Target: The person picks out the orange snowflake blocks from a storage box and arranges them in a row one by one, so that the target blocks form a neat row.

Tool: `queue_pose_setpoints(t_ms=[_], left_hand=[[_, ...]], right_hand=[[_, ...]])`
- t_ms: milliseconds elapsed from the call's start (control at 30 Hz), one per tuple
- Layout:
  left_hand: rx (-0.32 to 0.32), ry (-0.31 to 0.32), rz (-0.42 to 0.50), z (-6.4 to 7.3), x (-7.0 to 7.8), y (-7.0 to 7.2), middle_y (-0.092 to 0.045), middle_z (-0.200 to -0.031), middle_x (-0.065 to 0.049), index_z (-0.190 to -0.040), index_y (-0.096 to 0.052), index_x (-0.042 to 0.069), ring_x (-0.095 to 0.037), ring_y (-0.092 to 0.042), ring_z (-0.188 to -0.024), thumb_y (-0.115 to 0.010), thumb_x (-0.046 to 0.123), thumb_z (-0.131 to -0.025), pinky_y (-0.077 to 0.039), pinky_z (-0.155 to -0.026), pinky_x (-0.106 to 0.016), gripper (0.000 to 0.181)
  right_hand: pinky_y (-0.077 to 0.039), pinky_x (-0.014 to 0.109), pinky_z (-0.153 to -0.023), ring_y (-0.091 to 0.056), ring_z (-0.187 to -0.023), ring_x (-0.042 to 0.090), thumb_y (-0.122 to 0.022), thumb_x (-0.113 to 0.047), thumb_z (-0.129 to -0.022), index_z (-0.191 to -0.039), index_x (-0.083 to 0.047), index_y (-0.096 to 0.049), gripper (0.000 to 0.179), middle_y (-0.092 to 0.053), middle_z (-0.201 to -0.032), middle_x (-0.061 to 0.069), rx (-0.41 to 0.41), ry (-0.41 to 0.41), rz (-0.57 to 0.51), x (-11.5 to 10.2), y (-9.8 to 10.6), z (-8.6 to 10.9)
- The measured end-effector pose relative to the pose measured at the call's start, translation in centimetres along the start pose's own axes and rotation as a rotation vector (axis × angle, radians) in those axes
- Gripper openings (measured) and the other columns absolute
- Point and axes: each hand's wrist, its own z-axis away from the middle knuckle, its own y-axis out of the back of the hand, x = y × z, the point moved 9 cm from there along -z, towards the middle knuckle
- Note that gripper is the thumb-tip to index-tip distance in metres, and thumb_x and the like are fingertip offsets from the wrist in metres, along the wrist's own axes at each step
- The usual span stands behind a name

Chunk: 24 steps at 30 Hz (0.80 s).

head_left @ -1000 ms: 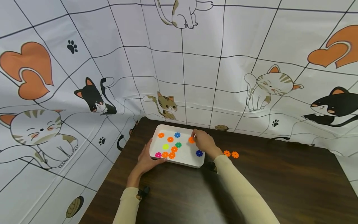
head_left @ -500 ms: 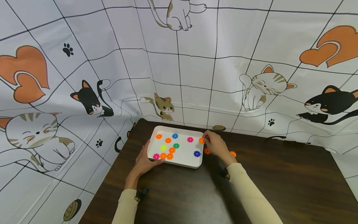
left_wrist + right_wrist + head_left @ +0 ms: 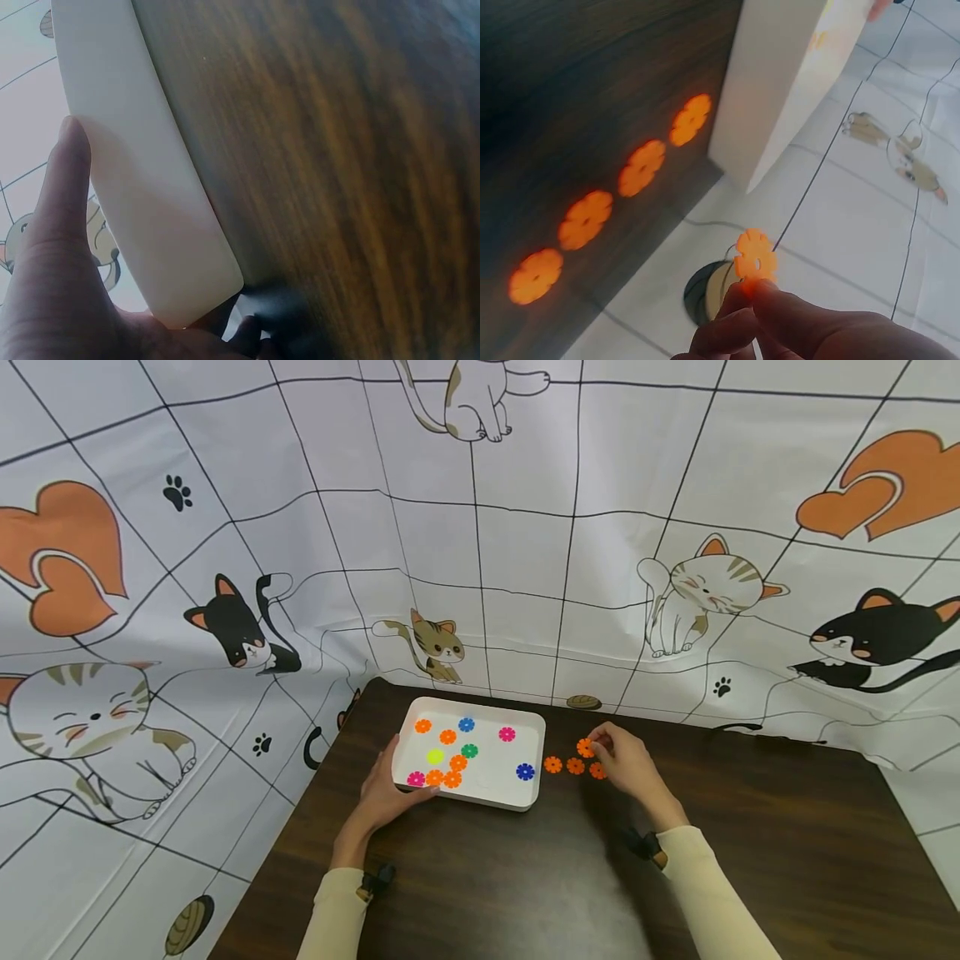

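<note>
My right hand (image 3: 628,765) pinches an orange flower-shaped disc (image 3: 754,259) between thumb and fingertips, to the right of the white tray (image 3: 491,789). Below it a row of several like orange discs (image 3: 585,219) lies on the dark table, starting right beside the tray; in the head view the hand partly covers the row. My left hand (image 3: 384,793) holds the tray's near left corner, its thumb on the front rim and its fingers along the left side. Inside the tray lie more discs: several orange, two pink (image 3: 507,734), a blue one, a green one, a yellow one and a dark blue one (image 3: 525,772).
The dark wooden table (image 3: 525,877) meets a white cat-printed sheet (image 3: 525,552) close behind the tray. More of that sheet hangs along the left edge. Each wrist wears a strap with a small black device.
My right hand has lifted an orange disc out of the tray's right part and carried it right, over the row. A pink disc now shows in the tray. The left hand keeps its hold.
</note>
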Motion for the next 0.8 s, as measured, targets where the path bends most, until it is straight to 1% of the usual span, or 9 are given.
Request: queue_pose_setpoints(t_ms=[200, 467, 533, 667, 800], left_hand=[[0.002, -0.005, -0.001, 0.1, -0.1, 0.1, -0.011, -0.173, -0.012, -0.165, -0.002, 0.03, -0.041, -0.003, -0.161, -0.084, 0.061, -0.072, -0.005, -0.123, -0.073, 0.128], [-0.002, 0.005, 0.007, 0.1, 0.0, 0.1, -0.01, -0.173, -0.011, -0.164, -0.001, 0.031, -0.04, -0.002, -0.161, -0.083, 0.063, -0.071, -0.004, -0.124, -0.073, 0.128], [-0.002, 0.003, 0.006, 0.1, 0.0, 0.1, -0.01, -0.173, -0.011, -0.164, -0.001, 0.031, -0.04, -0.002, -0.161, -0.083, 0.063, -0.072, -0.004, -0.124, -0.073, 0.128], [-0.003, 0.004, 0.006, 0.2, 0.1, 0.1, -0.011, -0.174, -0.011, -0.165, -0.001, 0.031, -0.04, -0.002, -0.161, -0.083, 0.063, -0.072, -0.004, -0.124, -0.073, 0.128], [-0.004, -0.005, 0.01, 0.2, 0.2, 0.1, -0.012, -0.173, -0.01, -0.165, -0.002, 0.03, -0.04, -0.003, -0.161, -0.083, 0.062, -0.072, -0.004, -0.124, -0.073, 0.128]], right_hand=[[-0.051, 0.035, -0.07, -0.066, -0.083, 0.023, -0.06, -0.011, -0.102, -0.111, -0.002, -0.065, 0.013, -0.071, -0.097, 0.014, 0.013, -0.01, 0.007, 1.1, 1.1, 1.2], [-0.054, 0.044, -0.075, -0.067, -0.088, 0.028, -0.06, -0.009, -0.101, -0.109, -0.001, -0.064, 0.012, -0.071, -0.098, 0.016, 0.031, -0.031, 0.042, 3.2, 2.0, 2.3], [-0.054, 0.043, -0.074, -0.068, -0.088, 0.028, -0.06, -0.01, -0.101, -0.108, -0.002, -0.064, 0.011, -0.071, -0.097, 0.016, 0.032, -0.039, 0.051, 3.8, 2.1, 2.5], [-0.052, 0.039, -0.072, -0.067, -0.087, 0.027, -0.061, -0.011, -0.101, -0.109, -0.002, -0.065, 0.012, -0.071, -0.098, 0.016, 0.023, -0.068, 0.06, 5.0, 2.3, 2.9], [-0.047, 0.034, -0.069, -0.065, -0.084, 0.024, -0.06, -0.012, -0.101, -0.109, -0.003, -0.065, 0.012, -0.071, -0.098, 0.015, 0.01, -0.098, 0.066, 6.0, 2.5, 3.3]])
